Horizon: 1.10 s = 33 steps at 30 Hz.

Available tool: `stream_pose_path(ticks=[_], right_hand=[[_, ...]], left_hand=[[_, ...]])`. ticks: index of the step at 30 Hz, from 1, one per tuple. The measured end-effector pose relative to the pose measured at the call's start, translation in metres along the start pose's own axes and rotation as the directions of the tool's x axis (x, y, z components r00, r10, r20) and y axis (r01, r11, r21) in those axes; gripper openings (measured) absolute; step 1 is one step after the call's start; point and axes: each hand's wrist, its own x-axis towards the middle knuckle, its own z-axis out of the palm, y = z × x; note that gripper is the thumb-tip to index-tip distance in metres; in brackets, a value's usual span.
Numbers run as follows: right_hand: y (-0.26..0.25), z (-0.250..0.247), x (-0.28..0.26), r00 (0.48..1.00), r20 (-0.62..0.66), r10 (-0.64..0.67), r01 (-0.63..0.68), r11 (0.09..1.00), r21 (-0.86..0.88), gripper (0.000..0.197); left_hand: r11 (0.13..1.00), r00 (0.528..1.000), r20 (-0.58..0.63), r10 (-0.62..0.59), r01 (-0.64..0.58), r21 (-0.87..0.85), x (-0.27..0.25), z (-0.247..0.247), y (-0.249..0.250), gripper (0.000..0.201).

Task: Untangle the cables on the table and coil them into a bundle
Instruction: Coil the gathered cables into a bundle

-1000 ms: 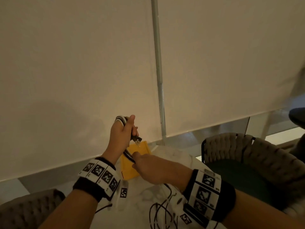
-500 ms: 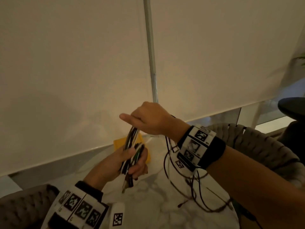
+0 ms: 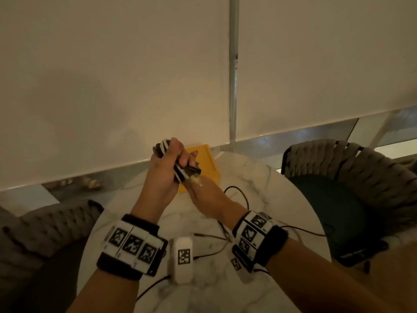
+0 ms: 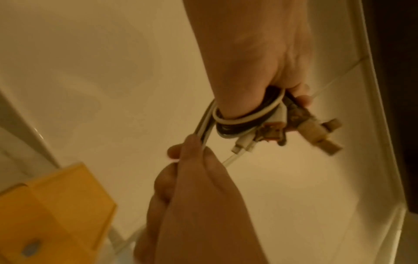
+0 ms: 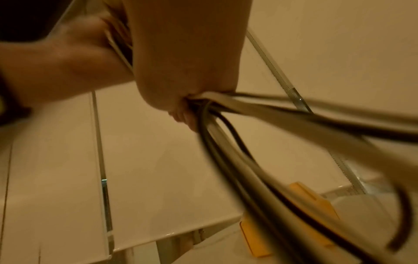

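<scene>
My left hand [image 3: 165, 175] is raised over the table and grips a coil of black and white cables [image 3: 179, 173]. In the left wrist view the cable loops [image 4: 237, 121] wrap round that hand [image 4: 248, 71], and several connectors [image 4: 314, 134] stick out beside them. Just below, my right hand [image 3: 204, 196] pinches the strands leading into the coil; its fingertips [image 4: 192, 148] close on them. In the right wrist view the cables [image 5: 282, 125] fan out of that hand [image 5: 187, 62] down to the right. Loose black cable [image 3: 237, 192] trails over the marble table [image 3: 282, 199].
A flat yellow object [image 3: 208, 159] lies at the table's far edge behind my hands. Woven chairs stand at the right [image 3: 352, 177] and the left [image 3: 45, 233]. A pale blind [image 3: 112, 86] hangs close behind the table. A thin plug end [image 3: 200, 234] lies between my wrists.
Half a second ago my right hand was above the left, carrying strands over the coil. It has come down below the left hand, which has risen with the coil.
</scene>
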Motion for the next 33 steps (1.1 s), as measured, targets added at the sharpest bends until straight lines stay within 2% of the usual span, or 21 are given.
stream_pose_path(ticks=[2,4,7,10,12,14,16,19,20,21,23,24,26,28,31,33], right_hand=[[0.007,0.010,-0.013,0.992,0.121,0.022,-0.005,0.990,-0.140,0.031],[0.006,0.013,-0.027,0.975,0.223,0.015,0.039,0.971,-0.238,0.027],[0.002,0.009,-0.044,0.927,0.371,0.061,0.073,0.938,-0.338,0.029],[-0.003,-0.003,-0.048,0.855,0.489,0.174,0.027,0.926,-0.376,0.029],[-0.010,-0.018,-0.046,0.811,0.546,0.211,0.005,0.930,-0.366,0.031],[-0.017,-0.038,-0.042,0.800,0.564,0.205,0.000,0.940,-0.342,0.033],[-0.026,-0.060,-0.039,0.813,0.559,0.160,0.049,0.940,-0.339,0.032],[-0.034,-0.088,-0.030,0.864,0.501,0.050,0.150,0.924,-0.352,0.034],[-0.034,-0.095,-0.026,0.876,0.482,0.030,0.165,0.919,-0.357,0.035],[-0.033,-0.102,-0.021,0.887,0.461,0.001,0.184,0.916,-0.356,0.036],[-0.026,-0.110,-0.011,0.915,0.386,-0.119,0.251,0.916,-0.313,0.037],[-0.021,-0.113,-0.007,0.927,0.327,-0.184,0.283,0.916,-0.284,0.038],[-0.010,-0.113,0.001,0.943,0.197,-0.269,0.315,0.912,-0.262,0.038],[0.006,-0.105,0.003,0.954,0.081,-0.288,0.299,0.916,-0.269,0.033],[0.037,-0.081,-0.006,0.984,-0.094,-0.152,0.120,0.950,-0.287,0.031],[0.052,-0.067,-0.014,0.986,-0.158,-0.050,0.014,0.975,-0.223,0.037]], left_hand=[[0.998,0.989,-0.147,0.016,-0.008,0.056,0.005,-0.013,-0.010,0.032],[0.972,0.971,-0.230,0.070,-0.014,0.235,0.006,-0.029,-0.024,0.035],[0.803,0.958,-0.222,0.179,-0.012,0.596,-0.003,-0.052,-0.050,0.036],[0.703,0.976,-0.107,0.191,-0.060,0.708,-0.013,-0.068,-0.065,0.032],[0.658,0.998,-0.014,0.069,-0.035,0.752,-0.019,-0.075,-0.067,0.031],[0.642,0.984,0.122,-0.129,-0.011,0.766,-0.026,-0.079,-0.066,0.029],[0.610,0.919,0.226,-0.322,0.018,0.792,-0.030,-0.075,-0.061,0.035],[0.447,0.782,0.230,-0.579,0.069,0.892,-0.034,-0.063,-0.051,0.050],[0.431,0.729,0.244,-0.640,0.078,0.899,-0.036,-0.060,-0.048,0.054],[0.481,0.671,0.297,-0.680,0.102,0.871,-0.038,-0.057,-0.045,0.049],[0.664,0.564,0.456,-0.689,0.236,0.710,-0.042,-0.052,-0.036,0.023],[0.736,0.534,0.527,-0.662,0.325,0.594,-0.041,-0.050,-0.029,0.015],[0.824,0.550,0.614,-0.565,0.416,0.386,-0.038,-0.049,-0.018,0.013],[0.873,0.605,0.647,-0.465,0.432,0.225,-0.032,-0.047,-0.010,0.018],[0.887,0.658,0.665,-0.353,0.461,0.015,-0.026,-0.046,-0.013,0.023],[0.869,0.705,0.619,-0.345,0.490,-0.073,-0.025,-0.051,-0.020,0.023]])
